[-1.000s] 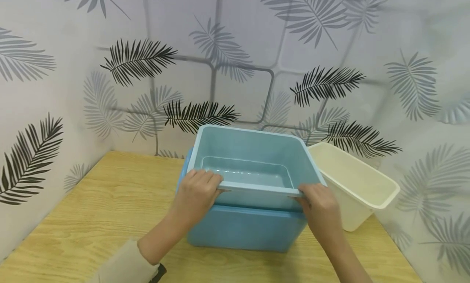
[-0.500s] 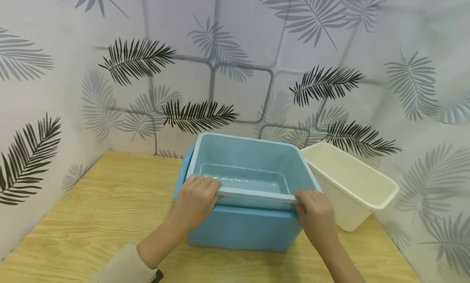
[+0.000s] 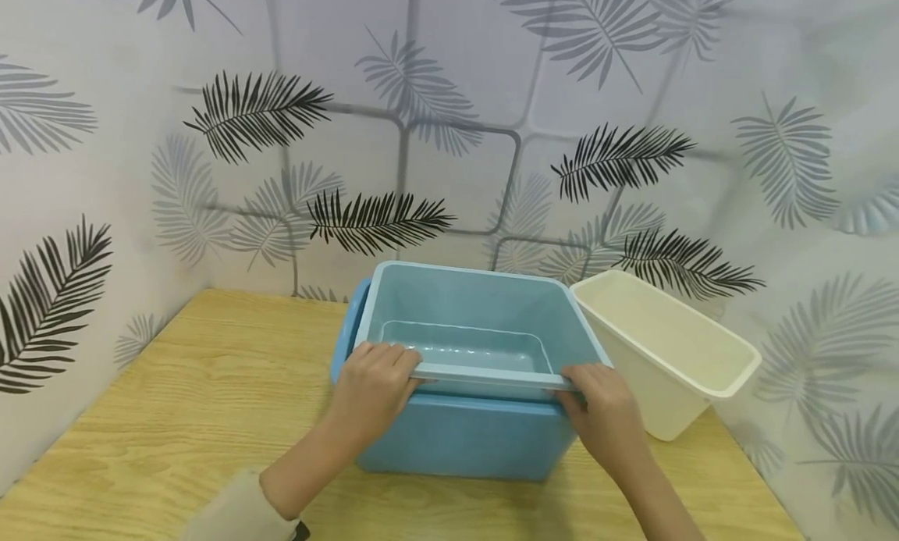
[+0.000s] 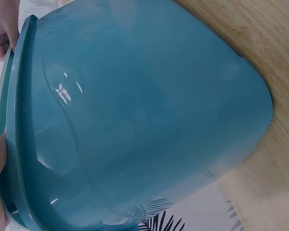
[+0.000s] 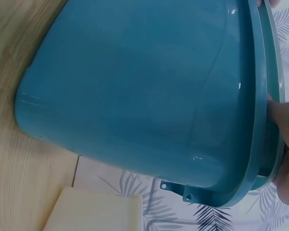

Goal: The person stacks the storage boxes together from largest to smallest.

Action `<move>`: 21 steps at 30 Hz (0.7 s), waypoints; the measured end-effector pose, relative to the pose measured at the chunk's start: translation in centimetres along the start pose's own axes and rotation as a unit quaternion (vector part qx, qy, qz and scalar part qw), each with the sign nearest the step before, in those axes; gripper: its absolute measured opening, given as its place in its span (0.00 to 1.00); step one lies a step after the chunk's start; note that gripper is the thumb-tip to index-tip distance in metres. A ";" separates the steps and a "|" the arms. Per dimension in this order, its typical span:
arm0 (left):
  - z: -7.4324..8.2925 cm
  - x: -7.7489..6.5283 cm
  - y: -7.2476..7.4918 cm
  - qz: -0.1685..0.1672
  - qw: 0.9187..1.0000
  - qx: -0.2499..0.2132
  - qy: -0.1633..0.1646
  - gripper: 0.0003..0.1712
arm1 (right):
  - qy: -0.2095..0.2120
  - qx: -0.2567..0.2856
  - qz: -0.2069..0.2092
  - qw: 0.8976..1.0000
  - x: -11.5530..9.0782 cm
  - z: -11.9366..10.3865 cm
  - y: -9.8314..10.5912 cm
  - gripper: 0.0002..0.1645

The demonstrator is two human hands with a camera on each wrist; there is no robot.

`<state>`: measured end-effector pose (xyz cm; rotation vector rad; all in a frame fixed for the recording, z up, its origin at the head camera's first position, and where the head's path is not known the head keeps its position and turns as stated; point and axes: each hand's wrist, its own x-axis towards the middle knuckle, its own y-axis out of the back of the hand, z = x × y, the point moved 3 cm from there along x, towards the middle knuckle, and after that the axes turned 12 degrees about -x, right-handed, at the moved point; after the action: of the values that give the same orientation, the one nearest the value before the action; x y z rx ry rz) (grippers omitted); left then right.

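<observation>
A light blue plastic bin (image 3: 463,299) is nested most of the way inside a darker blue bin (image 3: 463,439), its rim standing a little above the outer one. My left hand (image 3: 375,385) grips the near rim of the light bin at its left corner, fingers over the top. At the right corner of that same rim, my right hand (image 3: 600,404) holds on with the thumb underneath. The left wrist view shows the outer bin's wall (image 4: 135,106) resting on the table, with the inner rim just past its lip. Inside, the light bin holds nothing visible.
A cream plastic bin (image 3: 667,338) stands at an angle close to the right side of the blue bins. All rest on a wood-grain table (image 3: 211,385), with a leaf-patterned wall (image 3: 463,174) right behind.
The light blue bin has sunk lower into the darker blue bin, and both hands have moved down with its rim. The cream bin has stayed where it was.
</observation>
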<state>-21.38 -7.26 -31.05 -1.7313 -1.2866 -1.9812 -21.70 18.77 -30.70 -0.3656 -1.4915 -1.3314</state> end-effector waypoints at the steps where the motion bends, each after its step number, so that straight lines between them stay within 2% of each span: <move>1: 0.0 0.0 0.0 -0.001 1.000 0.001 0.000 0.19 | 0.001 0.003 -0.005 1.000 0.0 0.0 0.0 0.16; 3: 0.0 -0.1 0.1 -0.004 1.000 0.000 0.003 0.19 | -0.001 0.012 -0.016 1.000 0.0 0.1 0.0 0.16; 7: 0.0 -0.2 0.1 -0.012 1.000 -0.005 0.008 0.18 | -0.004 0.025 -0.022 0.999 0.1 0.0 0.1 0.31; 8: 0.0 -0.2 0.1 -0.015 1.000 -0.007 0.009 0.18 | -0.003 0.028 -0.021 0.999 0.1 0.0 0.1 0.32; 15: 0.0 -0.5 0.3 -0.039 0.999 -0.019 0.012 0.15 | -0.006 0.032 -0.003 0.999 0.0 -0.2 0.0 0.33; 21: -0.3 -0.5 0.5 -0.082 0.996 -0.040 0.022 0.15 | -0.016 0.032 0.000 0.999 -0.6 -0.5 -0.3 0.34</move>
<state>-21.14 -7.97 -31.19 -1.6549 -1.3920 -2.1763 -21.44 18.51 -31.45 -0.3472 -1.5561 -1.2792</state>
